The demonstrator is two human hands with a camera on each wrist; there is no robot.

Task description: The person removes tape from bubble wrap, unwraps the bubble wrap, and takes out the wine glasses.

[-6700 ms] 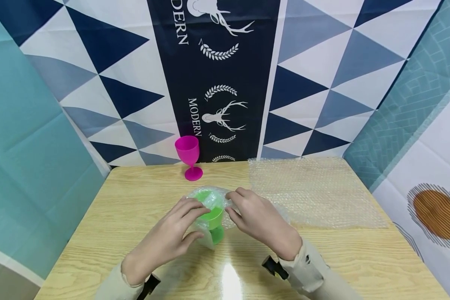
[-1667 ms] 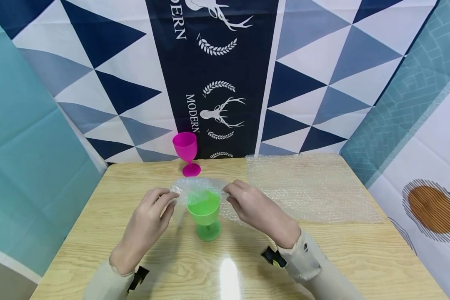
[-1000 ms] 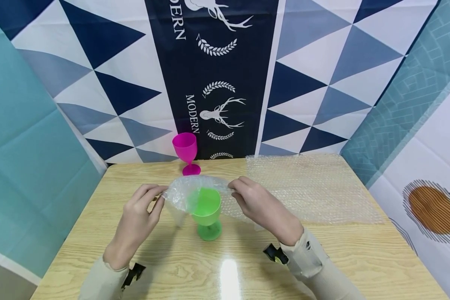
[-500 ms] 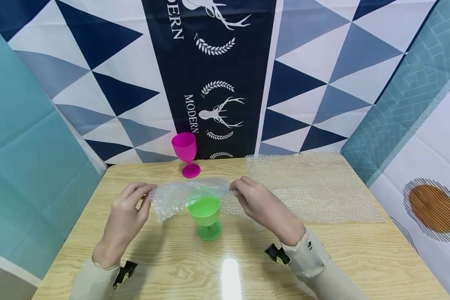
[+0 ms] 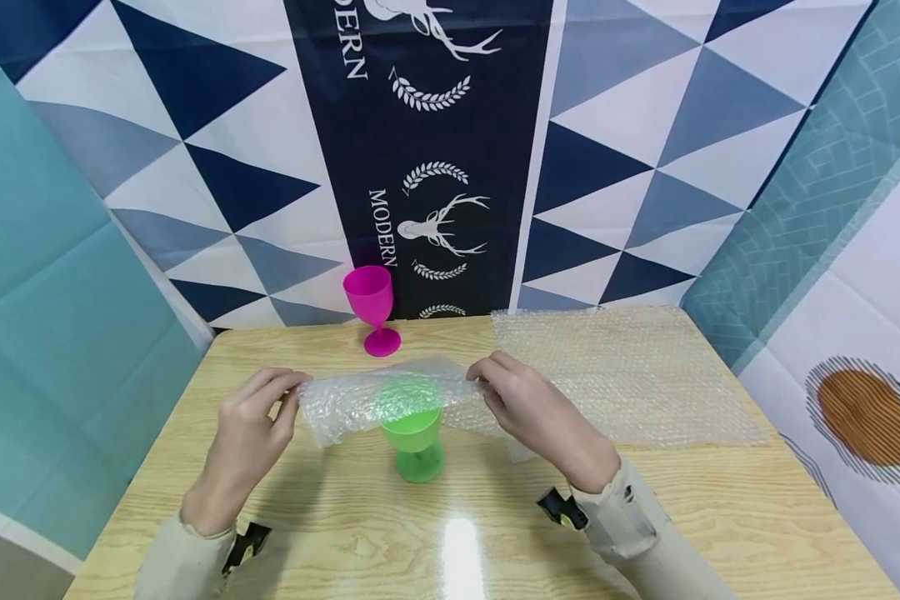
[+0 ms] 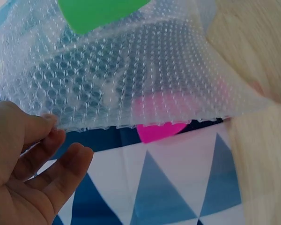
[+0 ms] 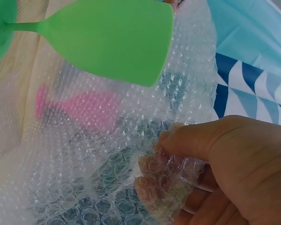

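Observation:
A green goblet (image 5: 412,432) stands upright on the table between my hands. Behind it and partly over its rim hangs a sheet of bubble wrap (image 5: 345,404), stretched between both hands. My left hand (image 5: 251,425) pinches the sheet's left corner between thumb and fingertips, as the left wrist view also shows at the bubble wrap (image 6: 93,79). My right hand (image 5: 536,412) pinches the other end; in the right wrist view, its fingers lie behind the clear bubble wrap (image 7: 98,187), and the green goblet (image 7: 112,40) is close by.
At the table's back edge stands a pink goblet (image 5: 370,300), upright. A second flat piece of bubble wrap (image 5: 615,375) covers the back right of the wooden table (image 5: 375,550). A patterned cloth wall (image 5: 435,125) rises behind the table.
Earlier both hands had the wrap close around the green goblet. The left hand has since moved left, spreading the sheet; lately its front edge has come down over the goblet's rim.

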